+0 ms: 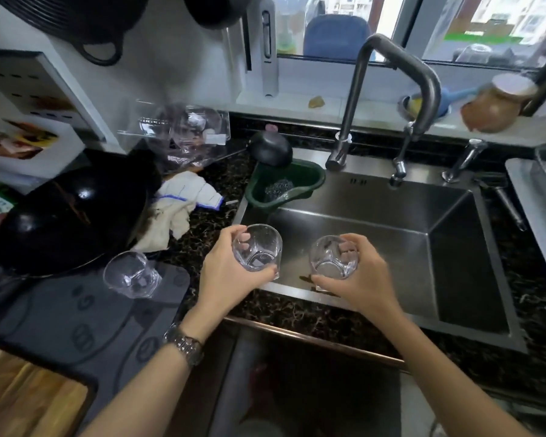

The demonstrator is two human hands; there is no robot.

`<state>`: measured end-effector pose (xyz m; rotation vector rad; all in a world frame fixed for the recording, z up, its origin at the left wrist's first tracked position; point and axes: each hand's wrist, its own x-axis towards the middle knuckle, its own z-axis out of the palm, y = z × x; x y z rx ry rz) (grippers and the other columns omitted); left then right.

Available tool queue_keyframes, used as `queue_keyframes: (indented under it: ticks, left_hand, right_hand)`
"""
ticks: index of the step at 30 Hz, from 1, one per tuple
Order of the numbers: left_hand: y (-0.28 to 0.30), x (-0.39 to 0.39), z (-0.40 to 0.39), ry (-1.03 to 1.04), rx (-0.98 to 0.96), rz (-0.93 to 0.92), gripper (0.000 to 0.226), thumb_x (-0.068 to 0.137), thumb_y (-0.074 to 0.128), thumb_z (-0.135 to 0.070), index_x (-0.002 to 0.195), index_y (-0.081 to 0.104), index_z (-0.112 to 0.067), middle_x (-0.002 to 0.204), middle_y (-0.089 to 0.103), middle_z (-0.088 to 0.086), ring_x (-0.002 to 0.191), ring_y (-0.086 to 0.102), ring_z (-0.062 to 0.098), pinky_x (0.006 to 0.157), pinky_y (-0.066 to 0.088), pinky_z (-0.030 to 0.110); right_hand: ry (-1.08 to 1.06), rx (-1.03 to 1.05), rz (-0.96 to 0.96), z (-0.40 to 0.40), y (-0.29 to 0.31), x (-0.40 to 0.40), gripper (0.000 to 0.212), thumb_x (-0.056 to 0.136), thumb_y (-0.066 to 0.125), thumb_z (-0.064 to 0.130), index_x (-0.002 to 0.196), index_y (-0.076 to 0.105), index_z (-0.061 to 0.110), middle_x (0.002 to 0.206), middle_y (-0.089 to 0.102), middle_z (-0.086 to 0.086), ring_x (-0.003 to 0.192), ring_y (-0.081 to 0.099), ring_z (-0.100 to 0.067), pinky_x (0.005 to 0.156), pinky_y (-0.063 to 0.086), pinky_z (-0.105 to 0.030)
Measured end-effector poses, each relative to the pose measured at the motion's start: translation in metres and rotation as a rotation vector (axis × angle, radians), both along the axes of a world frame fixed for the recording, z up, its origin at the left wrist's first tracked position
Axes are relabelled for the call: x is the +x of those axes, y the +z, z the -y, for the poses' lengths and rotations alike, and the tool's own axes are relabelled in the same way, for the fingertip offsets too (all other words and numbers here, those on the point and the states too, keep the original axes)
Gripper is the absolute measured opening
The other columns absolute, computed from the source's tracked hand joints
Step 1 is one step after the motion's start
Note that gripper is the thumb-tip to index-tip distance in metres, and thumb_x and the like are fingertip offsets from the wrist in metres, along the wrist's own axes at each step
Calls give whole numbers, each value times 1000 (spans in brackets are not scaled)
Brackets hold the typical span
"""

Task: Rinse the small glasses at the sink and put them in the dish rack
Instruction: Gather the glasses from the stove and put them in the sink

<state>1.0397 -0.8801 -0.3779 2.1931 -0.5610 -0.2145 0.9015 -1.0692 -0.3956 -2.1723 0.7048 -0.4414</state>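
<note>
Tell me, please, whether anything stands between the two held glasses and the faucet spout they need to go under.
Nothing visible does. The left hand holds one small clear glass and the right hand another over the steel sink's near edge. The basin between them and the grey faucet spout is bare; the green strainer basket sits off left.

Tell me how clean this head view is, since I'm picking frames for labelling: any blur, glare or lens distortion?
Head view: wide-angle bending bows the faucet and window frame; the edges smear, blurring the brown jar and knife block; window daylight is overexposed; a highlight glints on the wok. The glass in the left hand and the one in the right hand read fairly sharp.
</note>
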Motion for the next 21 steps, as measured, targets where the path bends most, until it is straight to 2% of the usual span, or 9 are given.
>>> queue_keyframes:
  ticks: [3,6,9,16,19,21]
  left_hand:
    - [-13,22,27,-56,12,-28,79,48,82,-49,116,44,-36,110,61,-18,99,60,1,85,48,23]
    - [-36,46,52,-85,13,-77,78,50,86,-42,115,44,-33,111,61,-15,100,61,5,86,51,27]
    - [-63,67,73,-105,41,-122,82,50,89,-41,117,44,-31,113,60,-14,102,61,3,86,50,23]
    - [-119,92,107,-158,94,-226,82,54,91,-31,118,41,-21,116,55,-5,105,56,11,84,41,15]
    - [-139,95,115,-142,120,-301,85,55,91,-28,121,38,-21,119,52,-4,107,53,11,85,41,16]
    - [-153,97,120,-119,132,-361,90,56,91,-27,126,37,-18,126,51,1,112,52,13,90,42,19]
  right_hand:
    - [-43,8,-21,17,-14,21,88,53,90,41,128,49,20,110,59,9,101,58,-8,85,50,-28]
    - [-79,32,-60,32,-32,42,88,53,91,39,129,50,19,115,62,6,105,57,-8,87,45,-23]
    - [-105,69,-92,44,-50,61,86,55,90,38,129,49,21,114,60,7,105,56,-7,86,42,-20]
    - [-94,129,-152,66,-98,93,82,57,86,34,128,47,22,118,58,8,111,56,-11,94,50,-31]
    - [-71,175,-182,74,-116,105,79,57,88,30,125,47,26,115,55,12,108,55,-8,94,51,-32]
    - [-60,214,-191,79,-129,112,74,57,89,26,119,47,31,109,54,17,102,55,-4,89,52,-27]
